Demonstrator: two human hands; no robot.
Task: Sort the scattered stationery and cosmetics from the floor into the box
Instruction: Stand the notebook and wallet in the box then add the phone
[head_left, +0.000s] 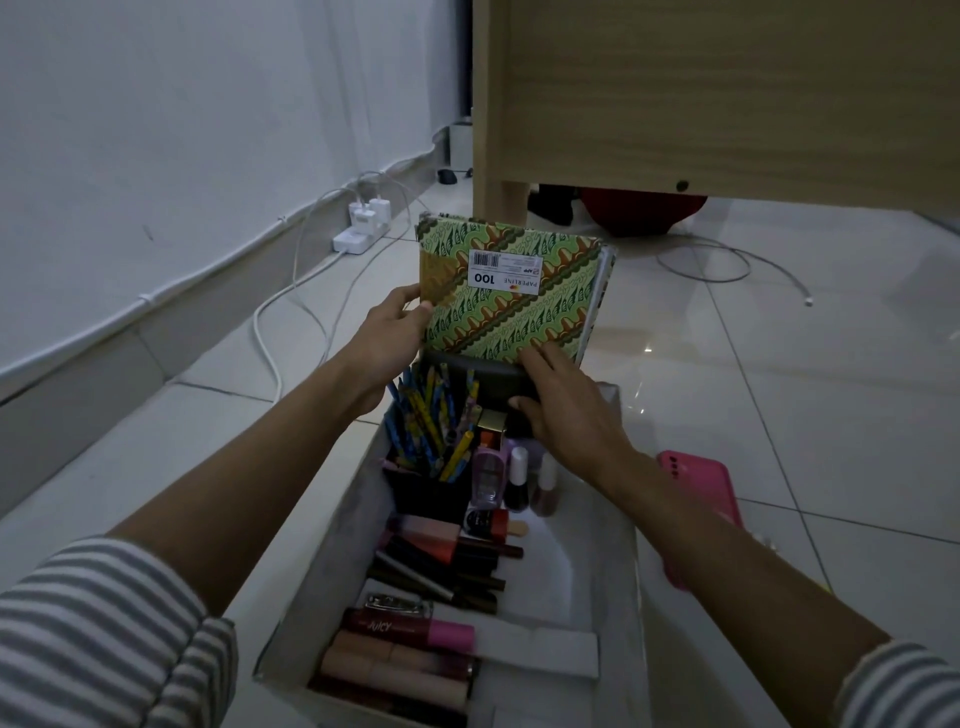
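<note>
A white box (322, 582) lies on the floor between my arms. Inside it are a black cup of coloured pencils (434, 431), small bottles (517, 475) and rows of lipstick and makeup tubes (410, 639). A green patterned notebook (524, 296) stands upright at the box's far end. My left hand (387, 343) grips the notebook's left edge. My right hand (566, 402) holds a dark pouch (478, 376) at the notebook's foot, thumb curled under it, fingers touching the cover.
A pink phone (698, 478) lies on the tiles right of the box, partly under my right arm. A power strip with chargers (361, 228) and white cables sits by the left wall. A wooden cabinet (717, 98) stands behind.
</note>
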